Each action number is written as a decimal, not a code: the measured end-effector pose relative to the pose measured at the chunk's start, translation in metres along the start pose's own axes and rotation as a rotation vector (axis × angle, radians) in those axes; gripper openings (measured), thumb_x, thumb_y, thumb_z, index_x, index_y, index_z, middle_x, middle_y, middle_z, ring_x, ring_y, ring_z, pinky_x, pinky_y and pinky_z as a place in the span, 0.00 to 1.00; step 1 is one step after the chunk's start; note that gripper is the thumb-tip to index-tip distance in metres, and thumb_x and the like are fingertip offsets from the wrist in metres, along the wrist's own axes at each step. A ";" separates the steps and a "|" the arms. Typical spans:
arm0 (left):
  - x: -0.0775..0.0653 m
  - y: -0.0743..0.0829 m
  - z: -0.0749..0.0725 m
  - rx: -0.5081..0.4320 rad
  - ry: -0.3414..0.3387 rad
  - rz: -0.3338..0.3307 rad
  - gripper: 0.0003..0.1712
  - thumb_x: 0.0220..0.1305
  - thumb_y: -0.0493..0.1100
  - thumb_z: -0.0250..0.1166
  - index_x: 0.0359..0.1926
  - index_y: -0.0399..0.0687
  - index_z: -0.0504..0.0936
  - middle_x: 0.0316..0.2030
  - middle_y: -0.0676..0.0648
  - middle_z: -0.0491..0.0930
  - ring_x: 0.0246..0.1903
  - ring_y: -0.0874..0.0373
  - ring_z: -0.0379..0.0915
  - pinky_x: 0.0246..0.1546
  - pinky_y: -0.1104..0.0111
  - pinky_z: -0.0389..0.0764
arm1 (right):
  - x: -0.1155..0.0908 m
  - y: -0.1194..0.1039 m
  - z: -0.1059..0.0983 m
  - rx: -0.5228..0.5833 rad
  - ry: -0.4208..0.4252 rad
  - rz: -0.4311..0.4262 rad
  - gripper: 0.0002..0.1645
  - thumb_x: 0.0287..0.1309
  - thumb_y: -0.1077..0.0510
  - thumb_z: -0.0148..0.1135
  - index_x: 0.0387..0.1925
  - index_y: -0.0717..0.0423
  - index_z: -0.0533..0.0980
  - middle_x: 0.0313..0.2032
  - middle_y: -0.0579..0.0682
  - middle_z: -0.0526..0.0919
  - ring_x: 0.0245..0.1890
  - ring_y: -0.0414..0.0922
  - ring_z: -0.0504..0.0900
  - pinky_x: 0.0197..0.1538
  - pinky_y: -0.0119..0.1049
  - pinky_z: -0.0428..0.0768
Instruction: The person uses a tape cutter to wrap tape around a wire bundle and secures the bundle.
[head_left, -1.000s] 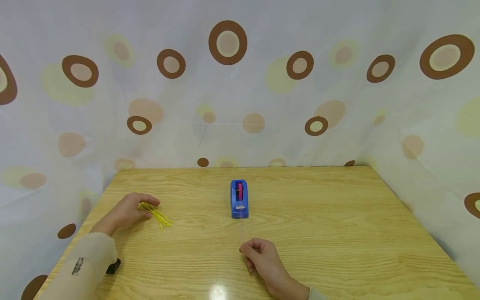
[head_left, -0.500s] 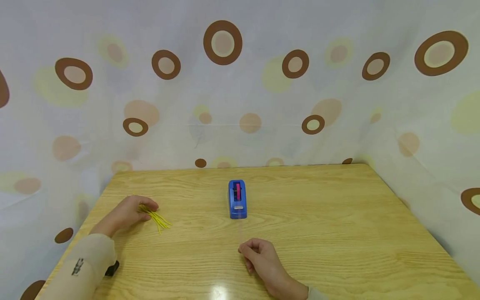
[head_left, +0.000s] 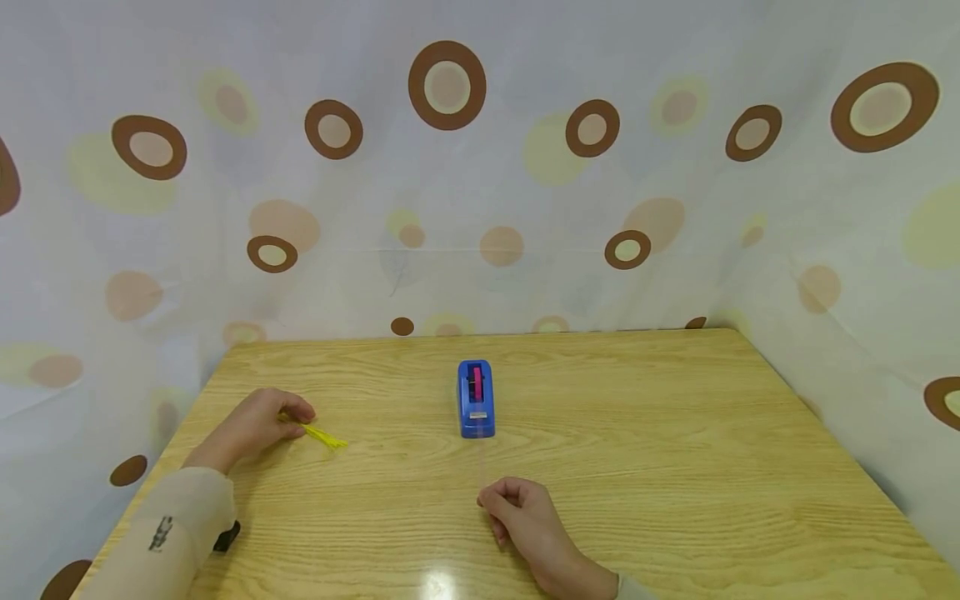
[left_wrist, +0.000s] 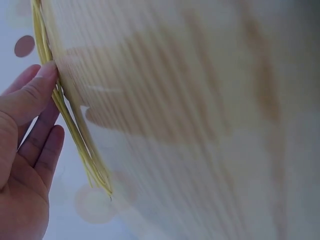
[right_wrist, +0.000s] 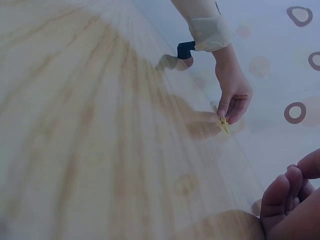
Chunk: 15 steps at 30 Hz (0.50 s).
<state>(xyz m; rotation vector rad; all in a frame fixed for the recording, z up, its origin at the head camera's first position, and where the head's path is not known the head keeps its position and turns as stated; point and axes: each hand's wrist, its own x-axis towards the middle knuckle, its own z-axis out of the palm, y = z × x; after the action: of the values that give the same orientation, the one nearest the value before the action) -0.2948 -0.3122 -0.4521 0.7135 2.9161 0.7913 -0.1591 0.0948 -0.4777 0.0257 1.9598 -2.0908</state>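
The left hand (head_left: 258,423) pinches yellow ties (head_left: 325,437) between thumb and fingertip, other fingers loosely extended; the left wrist view shows them running past both sides of the pinch, the head view mainly one end. Seen in the head view alone, a tape strip (head_left: 482,460) runs from the curled, pinching right hand (head_left: 528,523) to the dispenser (head_left: 483,426) at twelve o'clock, ties at ten. The left hand reaches in from seven, the right from five.

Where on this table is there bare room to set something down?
Widest: the table right of the blue dispenser and right hand. A smaller patch lies between the dispenser and the yellow strands. Crowded: around the left hand, pinching those strands, and along the tape between dispenser and right hand.
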 end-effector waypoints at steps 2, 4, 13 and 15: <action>0.001 0.001 0.000 0.009 0.002 0.000 0.10 0.54 0.34 0.74 0.40 0.43 0.87 0.35 0.52 0.86 0.38 0.54 0.82 0.44 0.54 0.80 | -0.001 -0.001 0.000 -0.001 -0.001 -0.002 0.14 0.68 0.60 0.60 0.37 0.71 0.78 0.18 0.45 0.71 0.19 0.38 0.67 0.23 0.27 0.71; 0.001 0.001 0.000 0.017 0.002 -0.007 0.10 0.55 0.34 0.74 0.40 0.43 0.88 0.35 0.51 0.86 0.38 0.53 0.82 0.44 0.54 0.80 | -0.002 -0.002 0.001 -0.003 -0.002 -0.005 0.14 0.68 0.59 0.60 0.37 0.71 0.78 0.18 0.45 0.71 0.19 0.38 0.68 0.23 0.27 0.71; 0.003 0.002 0.001 0.018 0.011 -0.048 0.08 0.56 0.35 0.73 0.39 0.43 0.88 0.34 0.52 0.86 0.37 0.55 0.82 0.44 0.54 0.80 | -0.002 -0.002 -0.001 -0.019 0.000 -0.003 0.14 0.67 0.60 0.60 0.36 0.71 0.78 0.18 0.45 0.72 0.19 0.38 0.68 0.24 0.26 0.71; 0.002 0.002 0.001 0.015 0.009 -0.061 0.08 0.56 0.35 0.74 0.38 0.45 0.88 0.33 0.53 0.85 0.36 0.56 0.81 0.43 0.55 0.80 | -0.002 -0.002 0.000 -0.021 -0.001 0.001 0.14 0.67 0.60 0.60 0.36 0.71 0.78 0.18 0.45 0.72 0.19 0.37 0.68 0.24 0.26 0.71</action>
<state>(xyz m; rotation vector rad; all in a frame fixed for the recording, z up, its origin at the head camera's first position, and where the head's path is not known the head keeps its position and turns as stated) -0.2959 -0.3092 -0.4523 0.6203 2.9391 0.7698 -0.1576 0.0956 -0.4751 0.0214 1.9803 -2.0698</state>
